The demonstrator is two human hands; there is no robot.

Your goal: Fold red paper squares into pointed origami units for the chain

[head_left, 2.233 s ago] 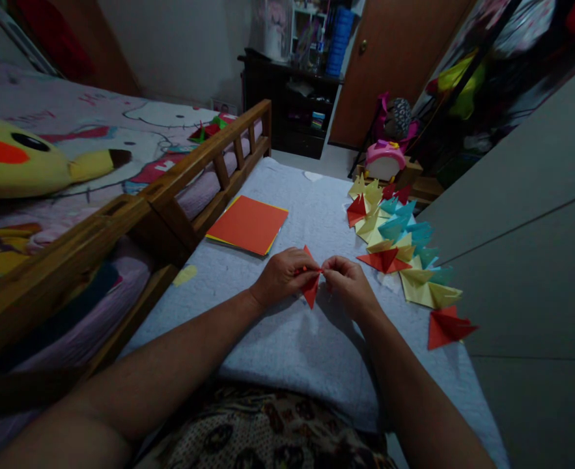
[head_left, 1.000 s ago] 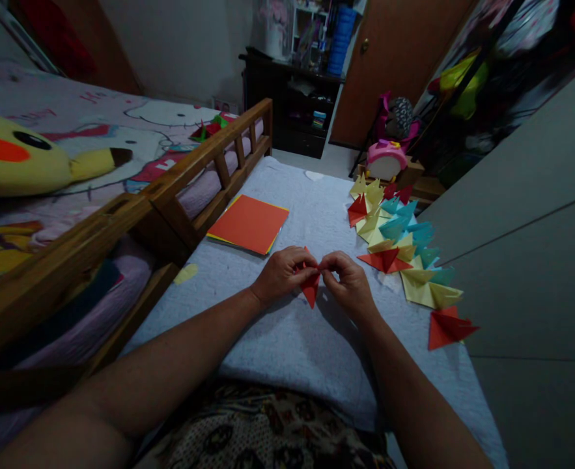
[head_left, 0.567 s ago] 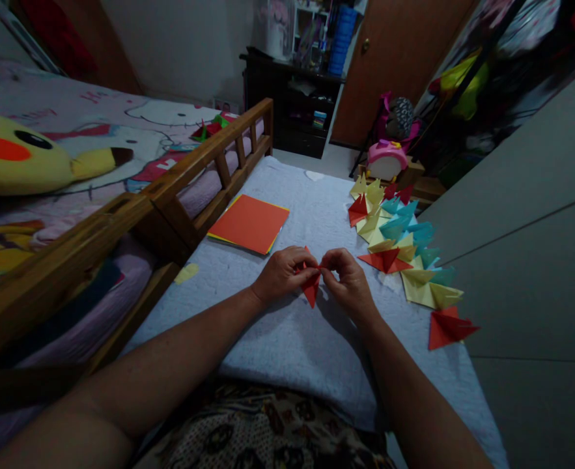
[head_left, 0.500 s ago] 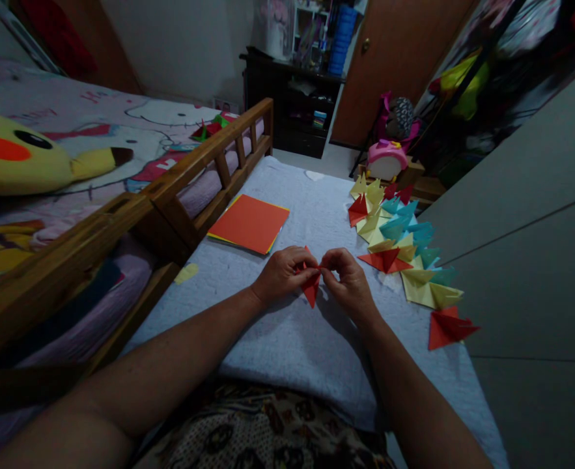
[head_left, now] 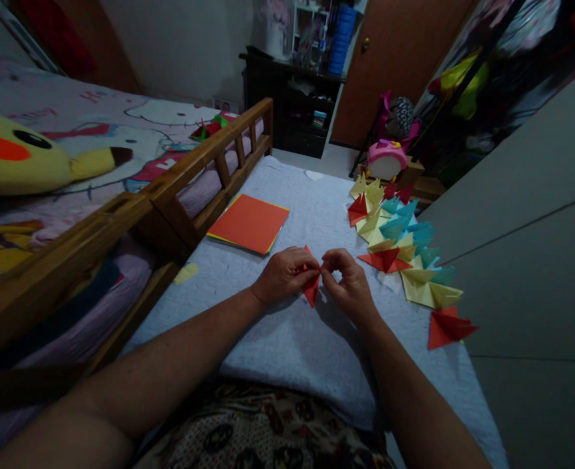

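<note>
A red origami crane [head_left: 310, 291] is between my two hands, above the cloth-covered surface [head_left: 297, 352]. My left hand [head_left: 287, 270] pinches its body from the left side. The thumb and forefinger of my right hand [head_left: 344, 280] close on its pointed tip at the right. Fingers cover much of the folded paper. Just beyond my left hand lies a stack of square paper [head_left: 251, 223], orange-red on top with yellow showing at the edge. Right of my hands stand several folded cranes in pale yellow [head_left: 421, 284], blue [head_left: 399, 223] and red [head_left: 387, 260].
A wooden bed rail [head_left: 209, 159] borders the left side, with a yellow plush toy [head_left: 23, 156] on the bed behind it. Along the right rises a pale cabinet panel [head_left: 531, 280]. A dark shelf unit [head_left: 292, 111] and a pink toy [head_left: 387, 159] are at the back.
Both hands stay almost in place around the red crane. The fingers of my right hand have shifted very slightly at its tip.
</note>
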